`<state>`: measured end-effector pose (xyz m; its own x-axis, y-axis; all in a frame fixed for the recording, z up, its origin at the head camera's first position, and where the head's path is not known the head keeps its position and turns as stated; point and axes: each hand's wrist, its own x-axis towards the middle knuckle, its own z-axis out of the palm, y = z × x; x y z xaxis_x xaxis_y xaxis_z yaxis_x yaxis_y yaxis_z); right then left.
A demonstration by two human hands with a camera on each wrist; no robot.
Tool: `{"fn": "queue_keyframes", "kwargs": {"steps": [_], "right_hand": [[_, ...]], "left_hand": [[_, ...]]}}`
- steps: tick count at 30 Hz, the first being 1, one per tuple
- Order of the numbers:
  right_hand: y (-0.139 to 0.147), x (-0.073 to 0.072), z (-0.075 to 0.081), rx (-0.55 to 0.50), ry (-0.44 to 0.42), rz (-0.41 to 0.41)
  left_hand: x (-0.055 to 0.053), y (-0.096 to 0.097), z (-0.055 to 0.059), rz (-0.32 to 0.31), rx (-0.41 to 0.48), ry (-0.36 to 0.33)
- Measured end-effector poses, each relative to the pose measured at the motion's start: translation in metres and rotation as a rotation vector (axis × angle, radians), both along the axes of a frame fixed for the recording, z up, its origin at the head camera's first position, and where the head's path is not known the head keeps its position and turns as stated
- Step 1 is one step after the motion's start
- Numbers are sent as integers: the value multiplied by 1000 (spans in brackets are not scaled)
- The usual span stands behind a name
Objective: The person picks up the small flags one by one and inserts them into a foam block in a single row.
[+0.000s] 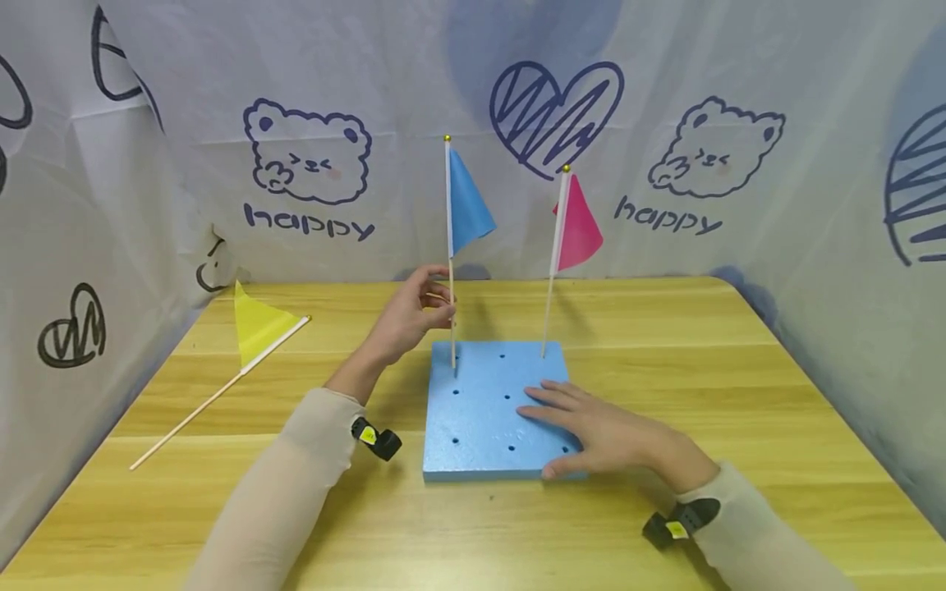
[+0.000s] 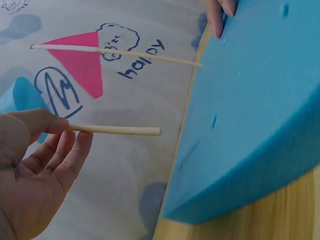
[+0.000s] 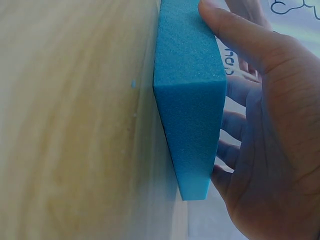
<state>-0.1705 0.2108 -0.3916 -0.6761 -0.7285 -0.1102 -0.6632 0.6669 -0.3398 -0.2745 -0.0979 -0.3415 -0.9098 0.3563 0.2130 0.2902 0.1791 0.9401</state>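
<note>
My left hand pinches the thin wooden stick of a blue flag between thumb and fingers. The flag stands upright over the far left corner of a blue foam board with small holes. In the left wrist view the stick's lower end shows free, short of the board's surface. A pink flag stands in the board's far right corner, leaning slightly. Across the board's right side lies my right hand, its fingers spread on the top and its thumb at the near edge.
A yellow flag on a wooden stick lies on the wooden table, left of my left arm. White cloth with drawn hearts and bears hangs behind the table and at both sides.
</note>
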Motion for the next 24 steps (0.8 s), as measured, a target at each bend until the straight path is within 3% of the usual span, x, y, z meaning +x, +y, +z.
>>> {"fn": "queue_keyframes", "kwargs": {"steps": [11,24], "right_hand": [[1,-1,1,0,-12,2],[0,-1,4,12,-37,-16]], "left_hand": [[-11,33,-6,22,51,-33],[-25,64,-10,1,93,-35]]}}
